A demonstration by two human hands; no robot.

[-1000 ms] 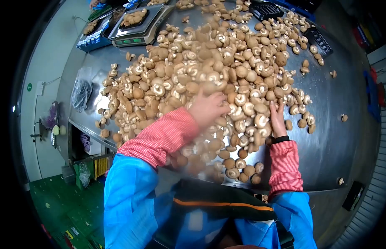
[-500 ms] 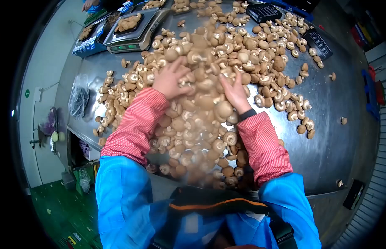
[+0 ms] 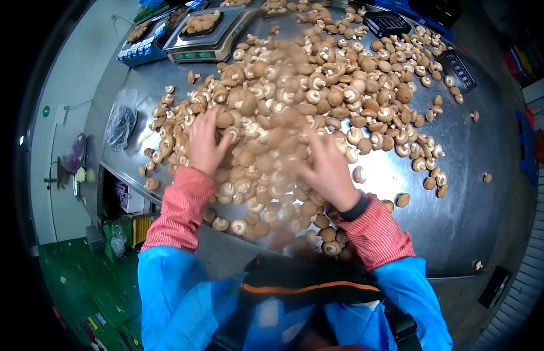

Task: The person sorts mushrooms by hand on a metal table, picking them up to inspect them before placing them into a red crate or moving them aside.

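A wide heap of brown-capped shiitake mushrooms (image 3: 342, 96) with pale stems spreads over the metal table (image 3: 453, 216). My left hand (image 3: 207, 143) rests at the left side of the heap, thumb and fingers apart, touching mushrooms. On the other side, my right hand (image 3: 329, 172) reaches in with its fingers spread toward the middle of the pile. Its fingertips look smeared, and I see nothing held in it. A hazy patch blurs the mushrooms between my hands. More mushrooms lie close to my body at the table's near edge.
A scale (image 3: 210, 35) bearing a tray of mushrooms stands at the back left, beside a blue box (image 3: 142, 51). Crumpled clear plastic (image 3: 121, 120) lies on the left. Two black trays (image 3: 386, 23) sit at the back right. Single mushrooms (image 3: 403, 200) are scattered on the right.
My left hand has moved left and nearer to me. My right hand has come nearer, off the heap's middle. Some mushrooms between them have shifted, and the camera view has turned slightly.
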